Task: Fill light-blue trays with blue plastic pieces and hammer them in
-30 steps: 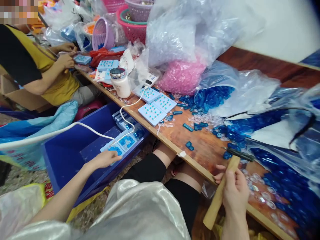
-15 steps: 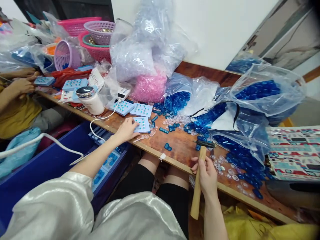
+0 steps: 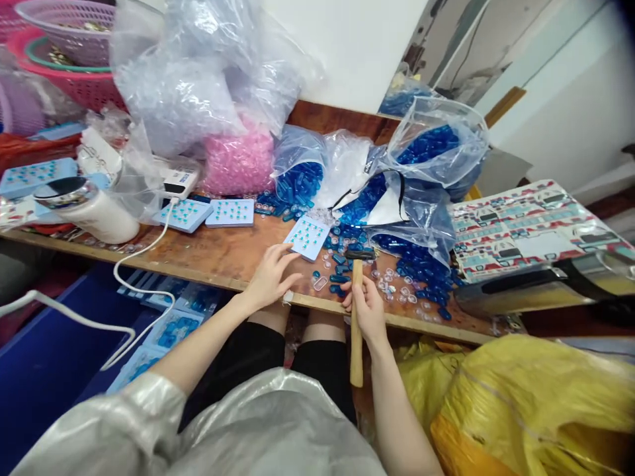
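My left hand is over the front part of the table with thumb and fingers apart. Its fingertips reach the left edge of a light blue block dotted with small teal pegs; whether they touch it I cannot tell. Gripped in my right hand is a hammer, its wooden handle slanting down past the table edge and its dark head resting near loose blue plastic pieces. Two more such blocks, a left one and a right one, lie further left.
Clear bags of blue pieces and a pink-filled bag line the back. A white jar and a white cable are at left. Printed sheets lie at right, above a yellow sack. A blue bin stands below.
The view has turned to the right. The pegged block has slid right, up to the loose blue pieces, and my left hand's fingers have spread from it. My right hand still holds the hammer.
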A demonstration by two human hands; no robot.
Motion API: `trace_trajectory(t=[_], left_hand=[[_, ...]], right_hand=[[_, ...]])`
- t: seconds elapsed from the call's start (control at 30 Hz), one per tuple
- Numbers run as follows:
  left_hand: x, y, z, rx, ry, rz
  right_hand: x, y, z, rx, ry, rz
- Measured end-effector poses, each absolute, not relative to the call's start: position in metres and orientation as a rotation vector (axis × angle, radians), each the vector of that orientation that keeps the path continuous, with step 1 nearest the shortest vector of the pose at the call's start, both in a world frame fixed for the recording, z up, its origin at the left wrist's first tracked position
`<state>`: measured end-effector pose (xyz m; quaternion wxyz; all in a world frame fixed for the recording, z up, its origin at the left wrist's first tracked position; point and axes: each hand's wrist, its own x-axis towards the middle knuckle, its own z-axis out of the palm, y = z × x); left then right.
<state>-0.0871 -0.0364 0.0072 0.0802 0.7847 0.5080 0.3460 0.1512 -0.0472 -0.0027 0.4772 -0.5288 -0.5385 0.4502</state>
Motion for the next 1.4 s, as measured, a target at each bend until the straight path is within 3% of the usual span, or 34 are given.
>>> trace_trajectory(t=[0.17, 0.37, 0.57, 0.67, 0.87, 1.0, 1.13, 1.27, 1.4], left_hand=[[-0.114, -0.077, -0.006, 2.253, 1.706, 0.980], [-0.106, -0.059, 0.002, 2.287, 1.765, 0.902], [-0.130, -0.052, 0.012, 2.203, 1.790, 0.365], [-0.121, -0.044, 0.005, 2.242, 1.661, 0.432], [-0.056, 0.021, 0.010, 2.362, 1.343, 0.943], [-0.054, 0.044, 0.015, 2.469, 1.618, 0.744], [-0.057, 0.012, 0.014, 2.498, 1.682, 0.542], [-0.048, -0.024, 0.016, 2.520, 1.594, 0.540], [-0.052, -0.010, 0.018, 2.456, 1.516, 0.646]], right_hand=[[0.149, -0.045, -0.003, -1.274, -1.279, 1.144], [0.150, -0.044, 0.002, -1.248, -1.220, 1.196], [0.119, -0.053, 0.013, -0.981, -1.053, 1.631], [0.099, -0.037, 0.006, -0.968, -1.032, 1.775], [0.142, 0.017, 0.006, -1.136, -0.862, 1.364], [0.176, 0.006, 0.014, -1.153, -0.885, 1.265], [0.173, -0.019, 0.005, -1.161, -0.914, 1.355], [0.167, -0.022, 0.001, -1.172, -0.914, 1.337], [0.168, -0.020, 0.001, -1.170, -0.924, 1.341]])
